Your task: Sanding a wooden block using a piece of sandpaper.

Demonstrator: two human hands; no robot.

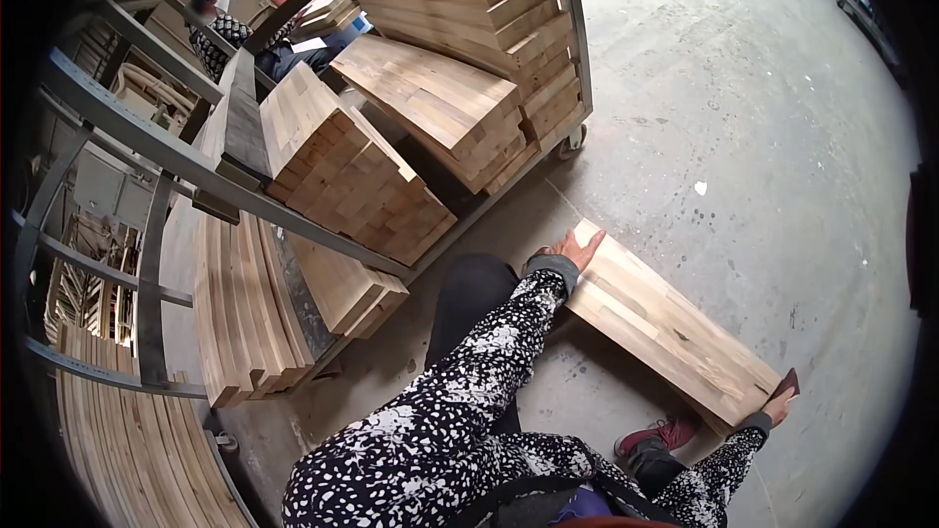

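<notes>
A pale laminated wooden board [675, 318] stretches between my two hands above the concrete floor, slanting from upper left down to lower right. I cannot tell whether it is one thick board or a few together. My left hand [575, 251] grips its far left end, thumb and fingers at the corner. At the opposite end, my right hand [780, 405] is closed round the edge, with something dark red covering part of its fingers. Both arms wear black-and-white patterned sleeves with grey cuffs.
To the left stands a metal-framed cart [245, 198] on casters, loaded with stacks of laminated boards [357, 181]. Long wooden strips [137, 430] lie at the lower left. Beyond the cart sits another person [217, 34] in a cap. My red shoe [668, 433] shows beneath the board.
</notes>
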